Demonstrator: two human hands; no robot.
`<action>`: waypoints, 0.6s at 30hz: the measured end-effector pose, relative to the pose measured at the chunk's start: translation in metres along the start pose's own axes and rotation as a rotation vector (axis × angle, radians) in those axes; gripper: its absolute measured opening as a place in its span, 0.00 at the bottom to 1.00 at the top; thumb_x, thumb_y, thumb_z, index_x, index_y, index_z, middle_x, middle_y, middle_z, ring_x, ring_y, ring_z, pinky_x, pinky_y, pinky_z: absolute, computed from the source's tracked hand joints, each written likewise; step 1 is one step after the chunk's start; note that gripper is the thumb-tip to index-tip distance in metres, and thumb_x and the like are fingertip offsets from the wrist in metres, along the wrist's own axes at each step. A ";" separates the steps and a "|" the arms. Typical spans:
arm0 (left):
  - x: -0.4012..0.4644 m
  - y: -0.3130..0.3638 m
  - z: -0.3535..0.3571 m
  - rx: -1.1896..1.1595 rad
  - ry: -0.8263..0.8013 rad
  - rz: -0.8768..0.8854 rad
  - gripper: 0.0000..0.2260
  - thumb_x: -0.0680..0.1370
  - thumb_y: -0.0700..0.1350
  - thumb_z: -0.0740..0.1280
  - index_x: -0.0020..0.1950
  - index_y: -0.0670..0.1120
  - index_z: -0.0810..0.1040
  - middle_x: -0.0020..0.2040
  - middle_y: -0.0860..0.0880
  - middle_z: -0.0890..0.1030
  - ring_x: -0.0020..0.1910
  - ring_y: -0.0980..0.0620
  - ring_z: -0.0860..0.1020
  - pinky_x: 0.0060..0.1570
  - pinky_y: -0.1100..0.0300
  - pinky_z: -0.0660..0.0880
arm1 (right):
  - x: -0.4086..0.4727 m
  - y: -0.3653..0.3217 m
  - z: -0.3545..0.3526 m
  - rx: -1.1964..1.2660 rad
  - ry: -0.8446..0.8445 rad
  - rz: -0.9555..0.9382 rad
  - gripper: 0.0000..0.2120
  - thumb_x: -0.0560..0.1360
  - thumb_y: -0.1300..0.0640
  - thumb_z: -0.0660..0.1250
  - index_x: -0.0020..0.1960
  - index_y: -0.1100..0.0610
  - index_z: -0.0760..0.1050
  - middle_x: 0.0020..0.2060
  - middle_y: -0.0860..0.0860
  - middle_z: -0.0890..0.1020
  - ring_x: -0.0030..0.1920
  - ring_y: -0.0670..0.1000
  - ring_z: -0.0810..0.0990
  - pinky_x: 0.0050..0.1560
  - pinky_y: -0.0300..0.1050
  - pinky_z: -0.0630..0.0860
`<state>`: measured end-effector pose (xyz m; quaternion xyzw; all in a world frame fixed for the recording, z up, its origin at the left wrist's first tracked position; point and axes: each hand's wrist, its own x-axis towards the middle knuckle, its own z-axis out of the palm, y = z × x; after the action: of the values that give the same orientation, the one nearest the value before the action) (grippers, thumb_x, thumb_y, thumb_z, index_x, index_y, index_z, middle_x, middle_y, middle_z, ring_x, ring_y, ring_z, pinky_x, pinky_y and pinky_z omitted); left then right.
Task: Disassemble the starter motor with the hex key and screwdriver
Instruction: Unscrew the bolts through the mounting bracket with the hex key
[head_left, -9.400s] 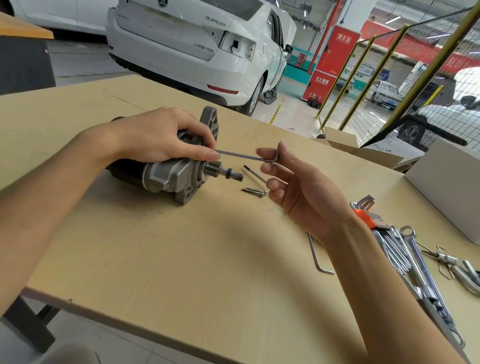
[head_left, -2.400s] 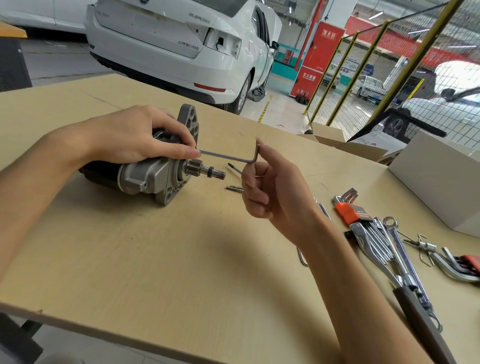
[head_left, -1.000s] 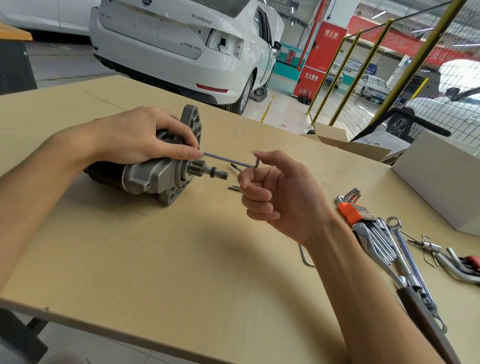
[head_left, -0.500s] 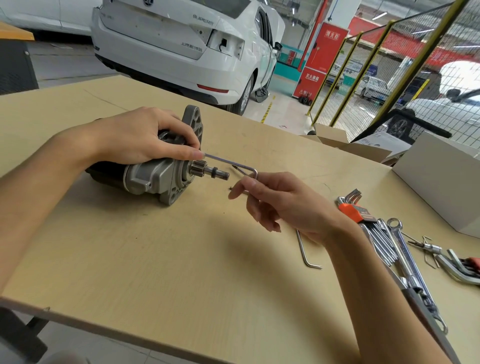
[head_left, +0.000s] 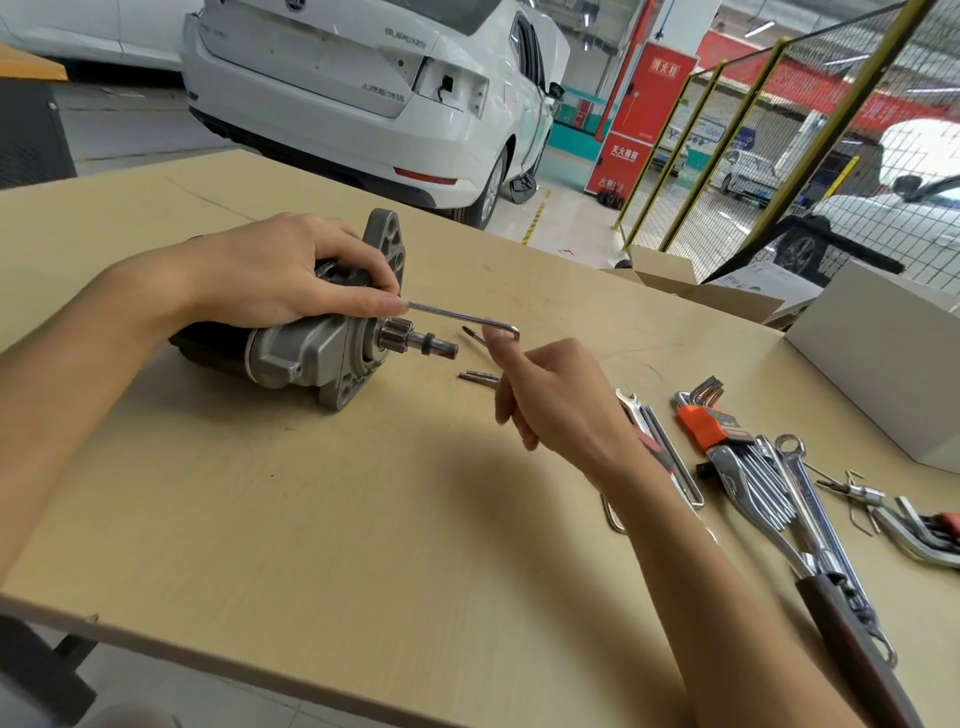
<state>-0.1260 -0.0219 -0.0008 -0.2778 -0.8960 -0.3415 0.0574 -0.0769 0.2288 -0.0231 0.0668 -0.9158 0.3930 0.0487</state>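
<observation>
The left hand (head_left: 291, 270) grips the starter motor (head_left: 311, 353) on the table (head_left: 311, 519), its fingertip steadying the hex key (head_left: 457, 318) where the long arm enters the housing. The right hand (head_left: 561, 400) has swung round again: half a second ago it held the key's bend from below, now its thumb pushes that bend, fingers loosely curled. The bolt seems to be backing out. 2 freed bolts (head_left: 478, 376) lie just under the right hand.
</observation>
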 end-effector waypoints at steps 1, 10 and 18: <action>0.000 0.000 0.000 -0.004 -0.002 0.000 0.12 0.67 0.68 0.67 0.45 0.66 0.82 0.49 0.60 0.79 0.51 0.63 0.75 0.59 0.56 0.72 | 0.000 0.000 -0.002 0.104 -0.044 0.027 0.30 0.81 0.41 0.61 0.25 0.55 0.76 0.18 0.50 0.73 0.19 0.46 0.70 0.24 0.34 0.66; -0.001 0.002 0.001 -0.020 -0.005 -0.015 0.13 0.66 0.68 0.67 0.45 0.66 0.83 0.51 0.59 0.78 0.51 0.63 0.75 0.58 0.58 0.72 | 0.004 -0.001 -0.007 0.789 -0.379 0.209 0.26 0.79 0.38 0.60 0.30 0.54 0.74 0.24 0.47 0.67 0.23 0.46 0.64 0.20 0.36 0.61; -0.001 0.003 0.000 -0.013 -0.006 -0.003 0.12 0.66 0.67 0.67 0.45 0.66 0.82 0.51 0.58 0.79 0.51 0.61 0.76 0.60 0.53 0.73 | 0.004 -0.002 -0.004 0.970 -0.467 0.223 0.19 0.79 0.51 0.60 0.31 0.55 0.72 0.23 0.47 0.64 0.20 0.44 0.61 0.18 0.35 0.57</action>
<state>-0.1237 -0.0204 0.0006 -0.2780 -0.8944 -0.3464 0.0524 -0.0802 0.2299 -0.0189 0.0697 -0.6176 0.7477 -0.2339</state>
